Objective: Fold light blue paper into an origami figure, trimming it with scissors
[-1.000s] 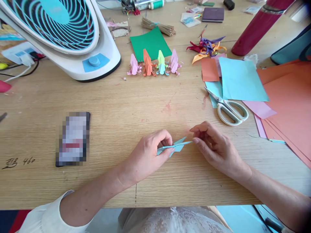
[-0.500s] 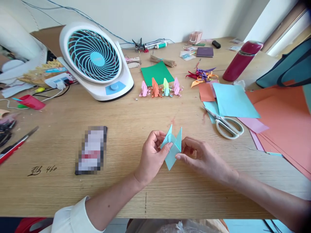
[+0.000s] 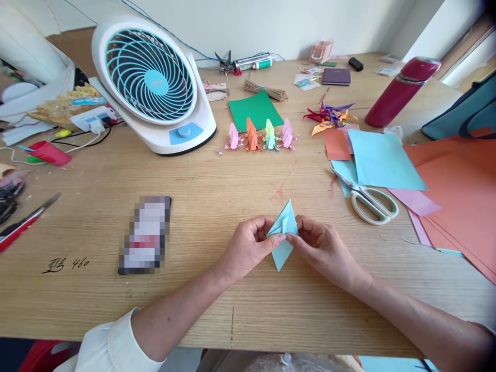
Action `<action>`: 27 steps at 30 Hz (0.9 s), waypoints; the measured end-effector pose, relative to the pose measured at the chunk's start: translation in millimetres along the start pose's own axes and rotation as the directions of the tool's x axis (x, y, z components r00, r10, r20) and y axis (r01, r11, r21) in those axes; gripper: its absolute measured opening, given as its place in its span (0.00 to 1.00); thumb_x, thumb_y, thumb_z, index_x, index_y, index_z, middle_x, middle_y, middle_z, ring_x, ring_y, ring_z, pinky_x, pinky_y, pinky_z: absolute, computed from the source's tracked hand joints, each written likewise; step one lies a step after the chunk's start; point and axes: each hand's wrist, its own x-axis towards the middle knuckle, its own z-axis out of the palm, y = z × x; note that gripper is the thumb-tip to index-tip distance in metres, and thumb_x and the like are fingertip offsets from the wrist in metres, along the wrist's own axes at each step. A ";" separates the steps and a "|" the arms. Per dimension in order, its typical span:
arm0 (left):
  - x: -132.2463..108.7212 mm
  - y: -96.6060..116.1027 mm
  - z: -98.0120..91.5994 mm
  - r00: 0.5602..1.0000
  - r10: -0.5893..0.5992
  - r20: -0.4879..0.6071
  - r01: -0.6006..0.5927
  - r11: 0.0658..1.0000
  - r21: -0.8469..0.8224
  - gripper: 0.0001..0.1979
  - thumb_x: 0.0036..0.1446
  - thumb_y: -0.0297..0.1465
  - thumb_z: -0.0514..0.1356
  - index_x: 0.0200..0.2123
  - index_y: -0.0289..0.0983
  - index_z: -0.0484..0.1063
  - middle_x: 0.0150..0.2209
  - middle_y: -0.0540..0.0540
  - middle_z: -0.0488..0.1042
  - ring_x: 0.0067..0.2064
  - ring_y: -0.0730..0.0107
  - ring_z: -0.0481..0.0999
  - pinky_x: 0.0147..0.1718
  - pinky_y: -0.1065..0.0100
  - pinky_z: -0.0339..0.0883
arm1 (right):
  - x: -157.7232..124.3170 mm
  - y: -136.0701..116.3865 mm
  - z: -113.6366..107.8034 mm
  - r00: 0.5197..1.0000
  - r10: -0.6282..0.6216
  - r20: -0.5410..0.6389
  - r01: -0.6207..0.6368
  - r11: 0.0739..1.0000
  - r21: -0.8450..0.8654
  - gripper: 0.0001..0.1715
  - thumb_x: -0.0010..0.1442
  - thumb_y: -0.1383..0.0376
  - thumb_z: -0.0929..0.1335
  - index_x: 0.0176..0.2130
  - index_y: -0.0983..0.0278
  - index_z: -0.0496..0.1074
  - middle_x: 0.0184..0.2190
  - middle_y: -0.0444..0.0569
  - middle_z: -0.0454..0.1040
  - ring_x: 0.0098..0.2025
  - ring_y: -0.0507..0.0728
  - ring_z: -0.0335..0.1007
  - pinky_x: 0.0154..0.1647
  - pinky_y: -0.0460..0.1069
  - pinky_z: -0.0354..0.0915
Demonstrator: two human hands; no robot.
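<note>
One folded turquoise paper (image 3: 287, 223) is pinched mid-length between left hand (image 3: 248, 245) and right hand (image 3: 328, 249).

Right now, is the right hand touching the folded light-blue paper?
Touching. The head view shows the right hand, its thumb overlapping the folded light-blue paper, no gap.

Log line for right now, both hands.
left hand: pinching folded blue paper | right hand: pinching same paper | scissors: unheld
</note>
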 end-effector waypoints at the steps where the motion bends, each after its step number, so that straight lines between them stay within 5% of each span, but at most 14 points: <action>1: 0.2 0.4 -0.1 1.000 0.004 0.004 -0.004 1.000 0.004 0.09 0.55 0.36 0.65 0.33 0.36 0.73 0.29 0.51 0.71 0.32 0.74 0.68 0.33 0.72 0.64 | 0.2 0.1 -0.4 1.000 0.002 0.007 -0.002 1.000 0.006 0.17 0.62 0.53 0.69 0.32 0.64 0.68 0.26 0.43 0.65 0.29 0.51 0.59 0.29 0.47 0.60; 8: -1.4 -3.8 4.5 1.000 0.015 -0.019 -0.016 0.999 -0.052 0.07 0.58 0.34 0.62 0.35 0.35 0.72 0.32 0.50 0.72 0.34 0.73 0.69 0.36 0.70 0.64 | -0.8 -2.6 3.0 0.998 0.054 0.036 -0.051 0.997 -0.062 0.12 0.63 0.58 0.68 0.33 0.63 0.67 0.33 0.47 0.72 0.33 0.53 0.65 0.33 0.47 0.62; 21: -5.7 -4.0 5.7 0.994 0.085 -0.066 -0.075 0.988 0.136 0.11 0.57 0.36 0.64 0.30 0.35 0.68 0.27 0.52 0.67 0.31 0.74 0.66 0.31 0.71 0.61 | -3.6 -4.3 6.4 0.998 0.018 0.057 -0.008 0.984 -0.178 0.10 0.63 0.62 0.65 0.32 0.64 0.67 0.27 0.44 0.67 0.29 0.52 0.60 0.27 0.47 0.57; 27: -4.8 -6.3 3.7 0.998 0.059 -0.034 -0.056 0.996 0.076 0.13 0.59 0.38 0.63 0.29 0.35 0.67 0.26 0.53 0.65 0.29 0.76 0.63 0.29 0.72 0.59 | -5.0 -5.9 4.7 0.996 0.016 0.091 0.005 0.976 -0.220 0.09 0.63 0.62 0.65 0.32 0.64 0.66 0.28 0.45 0.68 0.30 0.52 0.61 0.27 0.47 0.56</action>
